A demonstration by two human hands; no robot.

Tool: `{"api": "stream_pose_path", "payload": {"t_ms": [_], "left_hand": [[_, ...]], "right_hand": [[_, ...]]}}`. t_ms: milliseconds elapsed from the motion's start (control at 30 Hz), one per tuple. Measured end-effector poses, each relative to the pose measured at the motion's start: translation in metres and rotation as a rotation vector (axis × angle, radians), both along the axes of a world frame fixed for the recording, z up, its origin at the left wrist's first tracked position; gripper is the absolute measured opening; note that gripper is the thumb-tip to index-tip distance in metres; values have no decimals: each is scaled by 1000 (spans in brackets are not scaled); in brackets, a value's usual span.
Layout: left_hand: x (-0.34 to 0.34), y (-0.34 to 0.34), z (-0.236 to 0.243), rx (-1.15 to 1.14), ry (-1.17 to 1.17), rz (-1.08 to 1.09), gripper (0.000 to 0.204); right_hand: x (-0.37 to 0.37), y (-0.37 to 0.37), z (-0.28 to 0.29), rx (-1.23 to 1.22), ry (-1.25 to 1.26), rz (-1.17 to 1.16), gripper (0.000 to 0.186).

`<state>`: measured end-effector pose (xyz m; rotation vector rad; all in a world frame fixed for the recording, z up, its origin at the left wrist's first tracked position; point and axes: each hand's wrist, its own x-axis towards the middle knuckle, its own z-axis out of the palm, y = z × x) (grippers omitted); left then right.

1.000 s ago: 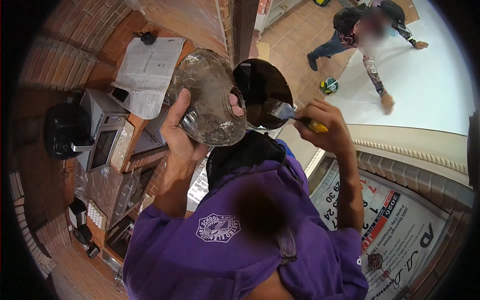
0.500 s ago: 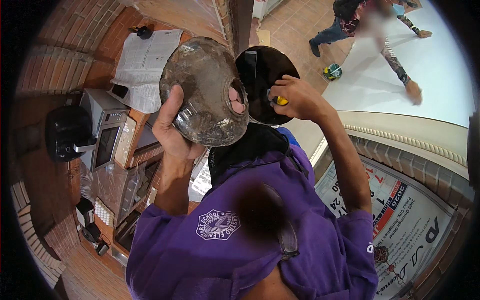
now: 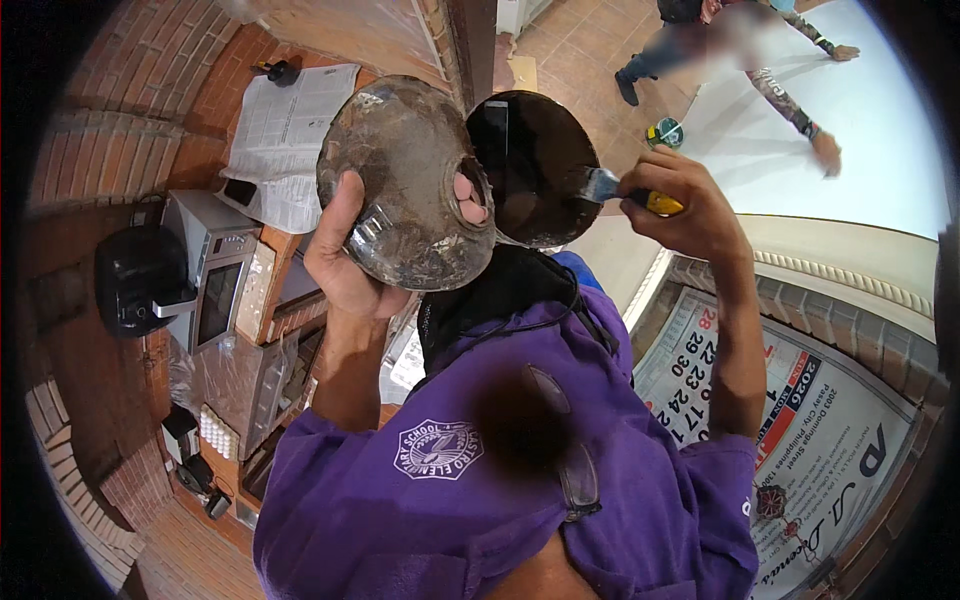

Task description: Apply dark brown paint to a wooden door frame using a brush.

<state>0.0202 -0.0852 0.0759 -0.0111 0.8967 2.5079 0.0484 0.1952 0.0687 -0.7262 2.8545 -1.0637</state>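
Observation:
My left hand (image 3: 345, 255) grips a dull grey, stained dome (image 3: 395, 165) by its left side, thumb across the outside. Pinkish fingertips show through the round hole at the dome's right. Against that side sits a glossy black round piece (image 3: 525, 140) like a shallow bowl; whether the two are joined I cannot tell. My right hand (image 3: 685, 205) is closed around a paintbrush (image 3: 655, 202) with a yellow and black handle. Its bristles reach the right edge of the black piece, seeming to touch it.
Beyond, at upper right, another person (image 3: 690, 45) leans over a white panel (image 3: 870, 130). A green can (image 3: 664, 133) stands on the tiled floor nearby. To the left are newspaper sheets (image 3: 290, 130), a microwave (image 3: 215, 285), a black air fryer (image 3: 140, 280) and an egg tray (image 3: 219, 432).
My right hand has drawn the paintbrush to the right, from over the black piece out to its edge, uncovering the bristles. My left hand and the dome have barely moved.

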Motion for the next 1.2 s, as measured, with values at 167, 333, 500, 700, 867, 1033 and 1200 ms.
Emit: {"api": "stream_pose_path", "payload": {"t_ms": [167, 333, 500, 700, 867, 1033, 1200], "left_hand": [[1, -2, -1, 3, -29, 5, 59], [0, 2, 0, 16, -21, 0, 59], [3, 9, 2, 63, -44, 10, 59], [1, 13, 4, 79, -40, 13, 59], [1, 11, 3, 136, -70, 53, 58], [-2, 9, -4, 84, -9, -5, 58], [-4, 10, -1, 75, -30, 39, 58]], "right_hand": [[14, 10, 19, -34, -93, -129, 10], [25, 16, 47, 32, 13, -154, 11], [25, 13, 56, -85, 44, -181, 12], [32, 9, 40, -70, -31, -139, 10], [46, 28, 52, -29, -24, -195, 9], [45, 17, 55, -119, 43, -253, 10], [43, -3, 31, -175, 7, -222, 10]]}}
